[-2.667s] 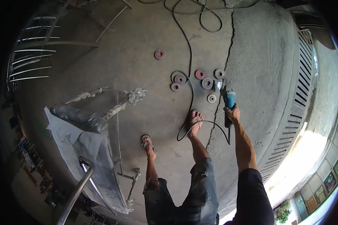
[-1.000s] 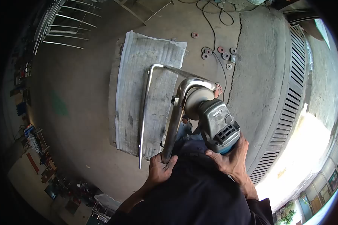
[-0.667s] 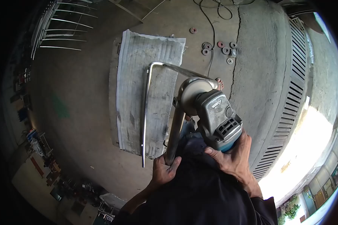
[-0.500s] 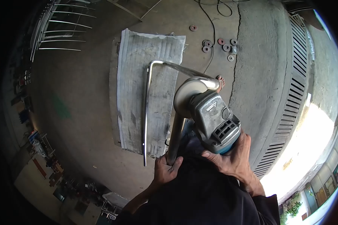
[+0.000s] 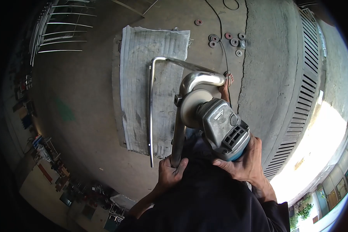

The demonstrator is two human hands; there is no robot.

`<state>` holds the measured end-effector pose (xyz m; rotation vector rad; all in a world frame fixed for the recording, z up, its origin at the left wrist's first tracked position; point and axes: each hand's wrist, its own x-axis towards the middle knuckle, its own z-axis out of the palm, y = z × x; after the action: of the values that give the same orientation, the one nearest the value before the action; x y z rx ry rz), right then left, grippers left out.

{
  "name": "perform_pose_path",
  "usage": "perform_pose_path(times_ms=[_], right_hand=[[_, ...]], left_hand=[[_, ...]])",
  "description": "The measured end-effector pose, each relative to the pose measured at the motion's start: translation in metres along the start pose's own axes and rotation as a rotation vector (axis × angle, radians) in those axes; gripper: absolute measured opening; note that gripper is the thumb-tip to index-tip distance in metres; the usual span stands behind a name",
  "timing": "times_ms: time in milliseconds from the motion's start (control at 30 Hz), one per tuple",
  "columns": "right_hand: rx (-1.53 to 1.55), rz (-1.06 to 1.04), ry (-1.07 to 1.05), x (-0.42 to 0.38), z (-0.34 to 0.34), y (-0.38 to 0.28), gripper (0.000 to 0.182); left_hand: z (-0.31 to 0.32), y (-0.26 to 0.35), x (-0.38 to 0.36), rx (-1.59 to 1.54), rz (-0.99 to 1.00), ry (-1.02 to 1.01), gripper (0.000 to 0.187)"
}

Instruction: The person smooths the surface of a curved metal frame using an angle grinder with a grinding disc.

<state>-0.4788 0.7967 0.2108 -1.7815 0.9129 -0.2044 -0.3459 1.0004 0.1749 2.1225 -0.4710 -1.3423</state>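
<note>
I've got L hand (image 5: pixel 170 174) wrapped round near end of bent tube (image 5: pixel 178 141), long axis straight fwd from it. R hand (image 5: pixel 246 164), nearer the disc, grips grinder (image 5: pixel 225 125), aimed fwd-L; its 1 disc (image 5: pixel 191 108) overlaps tube near bend (image 5: pixel 195 79), contact unclear.

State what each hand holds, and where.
Left hand: the metal tube, by the straight part below its bend. Right hand: the grinder, by its blue casing.

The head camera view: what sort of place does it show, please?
Probably a metalworking shop, judging by the power grinder held up to a bent metal tube, the loose discs on the floor, and the metal bars at upper left.
</note>
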Motion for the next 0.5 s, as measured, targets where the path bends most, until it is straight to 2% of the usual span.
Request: perform_pose_path(times_ms=[67, 333, 400, 500], right_hand=[[0.181, 0.148, -0.034, -0.005, -0.003, 0.005, 0.071], [0.151, 0.064, 0.052, 0.006, 0.002, 0.002, 0.075], [0.197, 0.056, 0.088, 0.008, 0.007, 0.003, 0.075], [0.174, 0.074, 0.02, 0.012, 0.009, -0.003, 0.077]], left_hand=[[-0.001, 0.004, 0.0, -0.017, -0.008, 0.0, 0.035], [-0.005, -0.001, -0.001, -0.001, 0.004, 0.005, 0.028], [-0.005, -0.005, 0.0, 0.034, 0.066, 0.014, 0.027], [-0.005, -0.008, -0.001, 0.011, 0.057, -0.004, 0.028]])
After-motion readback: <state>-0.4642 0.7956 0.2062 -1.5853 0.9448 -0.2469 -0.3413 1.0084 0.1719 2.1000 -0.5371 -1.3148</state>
